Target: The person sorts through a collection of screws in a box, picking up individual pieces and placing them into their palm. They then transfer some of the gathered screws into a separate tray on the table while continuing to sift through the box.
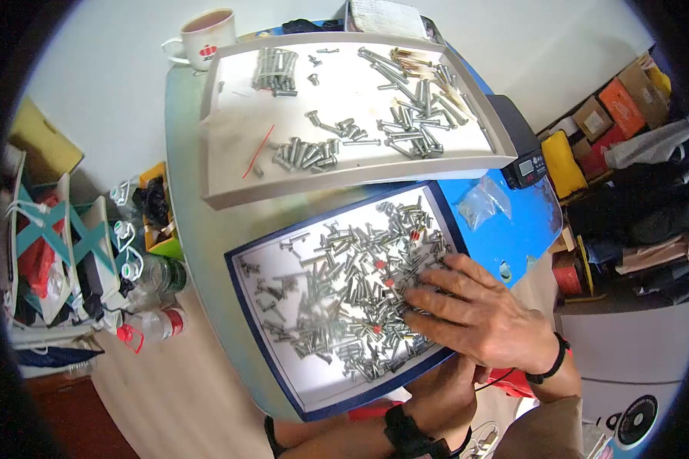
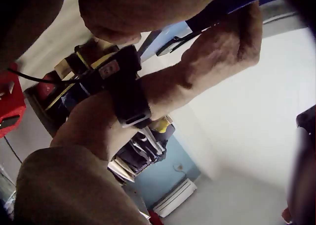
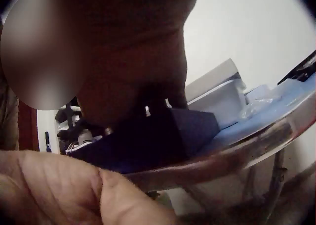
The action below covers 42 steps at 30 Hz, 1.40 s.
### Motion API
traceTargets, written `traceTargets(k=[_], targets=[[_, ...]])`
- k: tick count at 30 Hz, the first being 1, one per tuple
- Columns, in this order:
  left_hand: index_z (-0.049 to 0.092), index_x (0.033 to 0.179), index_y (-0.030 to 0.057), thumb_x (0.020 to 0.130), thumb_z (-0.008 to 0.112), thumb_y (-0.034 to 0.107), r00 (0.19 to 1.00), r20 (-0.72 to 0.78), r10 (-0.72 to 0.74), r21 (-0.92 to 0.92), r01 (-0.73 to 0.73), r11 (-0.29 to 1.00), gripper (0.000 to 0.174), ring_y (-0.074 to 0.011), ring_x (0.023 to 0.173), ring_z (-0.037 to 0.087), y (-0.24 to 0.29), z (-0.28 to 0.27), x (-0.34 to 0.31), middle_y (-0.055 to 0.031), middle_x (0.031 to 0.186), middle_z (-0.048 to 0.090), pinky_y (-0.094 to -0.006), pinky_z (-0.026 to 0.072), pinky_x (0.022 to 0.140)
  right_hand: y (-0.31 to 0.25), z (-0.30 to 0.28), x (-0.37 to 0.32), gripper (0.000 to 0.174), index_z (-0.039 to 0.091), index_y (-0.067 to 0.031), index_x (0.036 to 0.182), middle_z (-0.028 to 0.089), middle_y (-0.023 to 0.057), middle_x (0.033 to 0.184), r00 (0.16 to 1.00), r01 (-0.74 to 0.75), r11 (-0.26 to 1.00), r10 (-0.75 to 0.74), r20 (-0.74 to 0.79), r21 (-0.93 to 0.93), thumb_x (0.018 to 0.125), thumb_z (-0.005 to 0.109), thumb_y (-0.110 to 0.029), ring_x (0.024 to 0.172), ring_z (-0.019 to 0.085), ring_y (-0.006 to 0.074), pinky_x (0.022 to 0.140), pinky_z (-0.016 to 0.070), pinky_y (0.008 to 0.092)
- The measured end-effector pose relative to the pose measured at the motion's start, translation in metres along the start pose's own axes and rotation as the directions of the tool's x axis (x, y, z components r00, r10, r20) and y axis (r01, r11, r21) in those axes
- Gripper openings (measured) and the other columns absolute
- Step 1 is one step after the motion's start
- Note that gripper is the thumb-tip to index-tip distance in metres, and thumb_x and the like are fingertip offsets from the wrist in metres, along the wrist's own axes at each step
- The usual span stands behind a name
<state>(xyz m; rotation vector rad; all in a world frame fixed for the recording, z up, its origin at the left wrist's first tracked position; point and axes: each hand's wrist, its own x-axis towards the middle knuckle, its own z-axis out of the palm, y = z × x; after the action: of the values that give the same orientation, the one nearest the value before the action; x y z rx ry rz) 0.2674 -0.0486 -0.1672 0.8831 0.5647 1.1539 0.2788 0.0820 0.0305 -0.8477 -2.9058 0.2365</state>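
Note:
My right hand (image 1: 482,317) reaches over the near right side of a shallow box with dark blue sides (image 1: 262,336). Its fingers are spread and extended, with the tips among a dense heap of small metal screws (image 1: 360,283). A few red bits show among the screws. Just outside the box's near edge, my left hand (image 1: 445,392) sits low beneath the right hand. Most of its fingers are hidden there, and I cannot tell whether it holds anything. In the left wrist view, the right hand (image 2: 222,49) extends toward the blue box edge.
Behind the blue box, a larger shallow white box (image 1: 337,177) holds bigger bolts and a bundled stack of them. A mug (image 1: 210,37) stands at the back left. On the table's right are small plastic bags (image 1: 482,203) and a black device (image 1: 524,168). Bottles (image 1: 157,325) stand left.

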Motion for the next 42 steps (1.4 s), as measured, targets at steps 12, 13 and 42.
traceTargets(k=[12, 13, 42], targets=[[0.064, 0.102, 0.0097, 0.091, 0.073, 0.012, 0.949, -0.078, -0.305, -0.29, 0.271, 0.918, 0.014, -0.0216, 0.065, 0.061, 0.066, 0.029, 0.016, -0.0017, 0.077, 0.062, -0.0338, 0.0487, 0.061, 0.003, -0.015, -0.013, 0.038, 0.074, 0.0009, 0.103, 0.069, 0.0152, 0.118, 0.99, 0.074, 0.97, -0.099, 0.097, 0.231, 0.07, 0.067, -0.016, 0.117, 0.064, 0.0356, 0.105, 0.0506, 0.052], [0.064, 0.101, 0.0099, 0.091, 0.073, 0.013, 0.938, -0.089, -0.335, -0.314, 0.293, 0.903, 0.014, -0.0216, 0.065, 0.062, 0.071, 0.031, 0.015, -0.0016, 0.077, 0.062, -0.0338, 0.0489, 0.061, 0.005, -0.013, -0.012, 0.038, 0.074, 0.0009, 0.103, 0.069, 0.0152, 0.118, 0.991, 0.067, 0.97, -0.092, 0.098, 0.235, 0.07, 0.067, -0.016, 0.117, 0.064, 0.0356, 0.105, 0.0506, 0.052], [0.046, 0.144, -0.0041, 0.109, 0.049, 0.015, 0.839, 0.526, -0.139, 0.849, -0.529, 0.019, 0.04, -0.0219, 0.13, 0.059, 0.094, -0.035, -0.018, -0.0198, 0.139, 0.058, -0.0402, 0.0502, 0.105, 0.021, 0.004, 0.007, 0.038, 0.075, -0.0038, 0.104, 0.067, 0.0143, 0.126, 0.995, 0.093, 0.976, -0.087, -0.04, 0.197, 0.068, 0.072, -0.016, 0.129, 0.058, 0.036, 0.112, 0.0426, 0.0562]])
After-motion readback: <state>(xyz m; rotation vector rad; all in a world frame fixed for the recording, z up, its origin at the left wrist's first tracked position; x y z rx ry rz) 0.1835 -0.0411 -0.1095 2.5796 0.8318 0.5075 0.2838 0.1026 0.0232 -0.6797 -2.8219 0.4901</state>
